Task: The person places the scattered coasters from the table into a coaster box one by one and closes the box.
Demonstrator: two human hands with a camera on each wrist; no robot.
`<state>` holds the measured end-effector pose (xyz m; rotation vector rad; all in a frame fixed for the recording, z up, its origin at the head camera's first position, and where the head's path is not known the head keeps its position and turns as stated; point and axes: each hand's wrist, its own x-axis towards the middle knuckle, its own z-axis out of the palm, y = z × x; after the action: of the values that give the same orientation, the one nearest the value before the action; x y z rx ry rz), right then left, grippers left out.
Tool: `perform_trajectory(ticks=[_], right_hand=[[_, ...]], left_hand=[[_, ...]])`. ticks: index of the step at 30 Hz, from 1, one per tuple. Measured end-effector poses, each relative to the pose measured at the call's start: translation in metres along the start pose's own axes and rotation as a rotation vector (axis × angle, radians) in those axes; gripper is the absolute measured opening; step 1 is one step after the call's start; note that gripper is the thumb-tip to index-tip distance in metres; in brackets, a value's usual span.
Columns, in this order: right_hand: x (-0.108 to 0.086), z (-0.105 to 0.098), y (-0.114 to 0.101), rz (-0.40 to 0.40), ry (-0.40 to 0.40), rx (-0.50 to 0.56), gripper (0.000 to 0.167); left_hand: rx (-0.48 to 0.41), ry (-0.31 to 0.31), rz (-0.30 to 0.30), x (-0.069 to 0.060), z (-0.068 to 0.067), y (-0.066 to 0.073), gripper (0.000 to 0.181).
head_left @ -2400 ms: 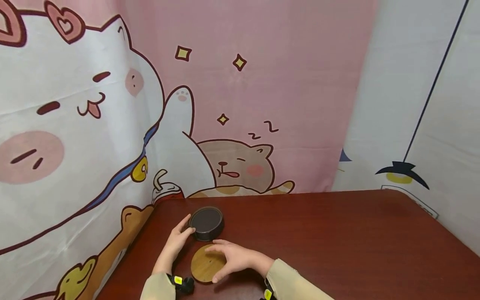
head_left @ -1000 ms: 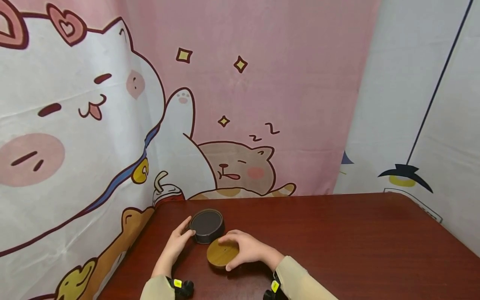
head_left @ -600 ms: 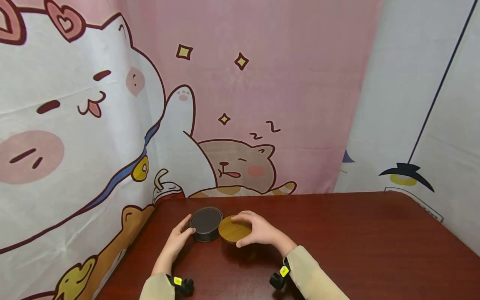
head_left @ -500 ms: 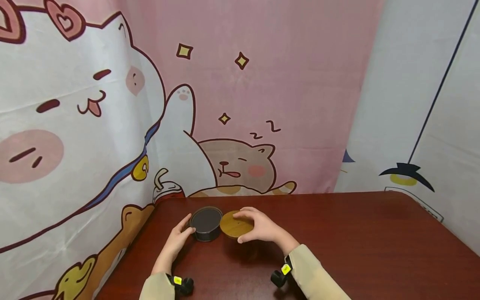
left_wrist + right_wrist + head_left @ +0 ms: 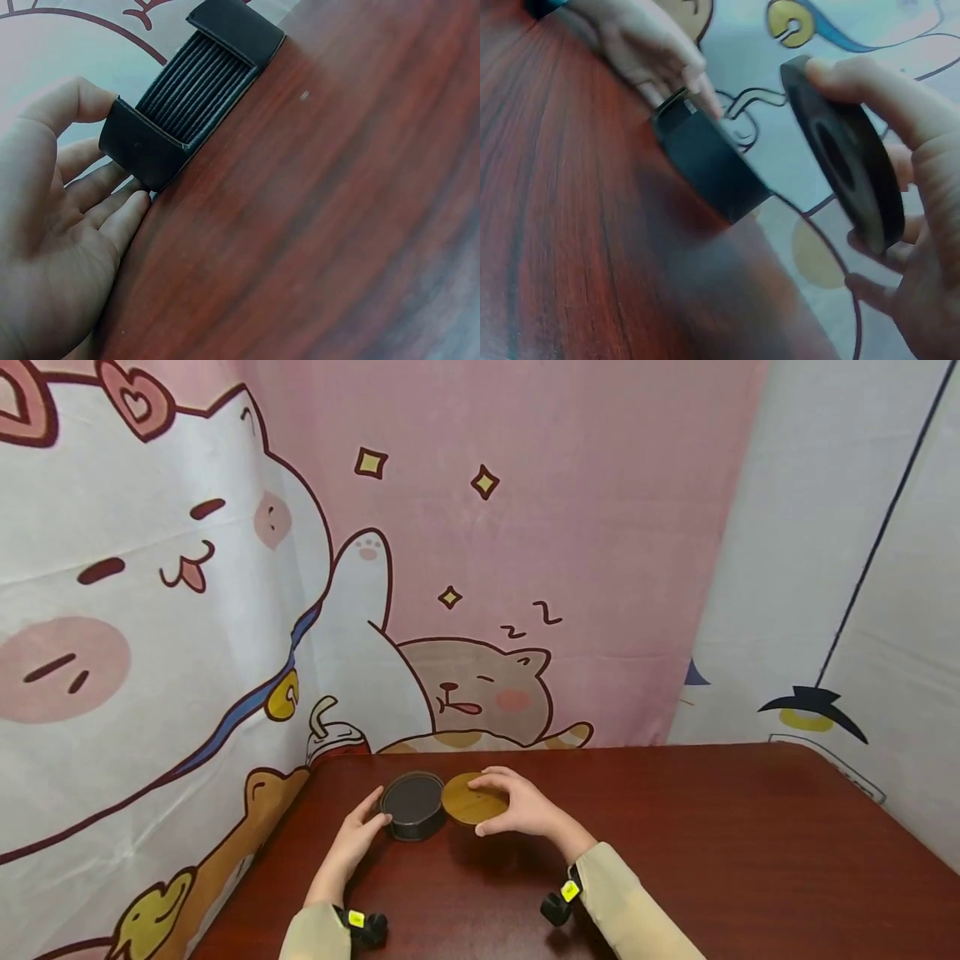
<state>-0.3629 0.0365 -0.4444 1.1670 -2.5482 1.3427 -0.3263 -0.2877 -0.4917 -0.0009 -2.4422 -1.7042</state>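
Note:
A round black coaster holder [image 5: 412, 802] stands on the table, and the left wrist view shows a stack of dark coasters [image 5: 196, 90] through its side opening. My left hand [image 5: 358, 842] holds its left wall, thumb on one side and fingers round the other. To its right, my right hand [image 5: 519, 807] grips a round wooden disc [image 5: 468, 800] by the edge, raised above the table. Seen from the right wrist, the disc [image 5: 847, 154] is tilted, and its dark underside has a round recess. My right fingers [image 5: 889, 255] curl round its rim.
The reddish-brown table [image 5: 712, 843] extends to the right of both hands. A pink and white curtain [image 5: 600, 568] printed with cartoon animals hangs behind and to the left of it.
My right hand has taken the wooden disc from the table in front of the holder, lifted it and carried it right and away from me. My left hand stays at the holder.

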Motion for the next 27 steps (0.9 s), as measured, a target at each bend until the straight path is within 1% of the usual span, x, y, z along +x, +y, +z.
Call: perform_trajectory(ticks=[4,10,15,20,23,27], right_hand=[[0.013,0.005,0.002,-0.025,-0.013,0.004,0.068],[0.039,0.009,-0.002,-0.065,-0.029,-0.008,0.069],[0.057,0.017,-0.007,-0.038,-0.043,-0.023,0.068],[0.073,0.032,-0.007,-0.012,-0.054,-0.044,0.07],[0.08,0.041,-0.007,0.003,-0.06,-0.052,0.072],[0.085,0.052,-0.004,0.034,-0.074,-0.077,0.073]], left_hand=[[0.0,0.009,0.007,-0.001,0.0,-0.004,0.066],[-0.014,0.01,-0.006,-0.001,-0.001,-0.003,0.066],[-0.006,0.01,-0.015,-0.001,0.0,0.001,0.066],[-0.018,0.014,-0.011,0.0,0.001,0.001,0.066],[-0.022,0.022,-0.009,0.001,0.001,0.0,0.067],[-0.034,0.026,-0.022,0.002,0.002,-0.001,0.066]])
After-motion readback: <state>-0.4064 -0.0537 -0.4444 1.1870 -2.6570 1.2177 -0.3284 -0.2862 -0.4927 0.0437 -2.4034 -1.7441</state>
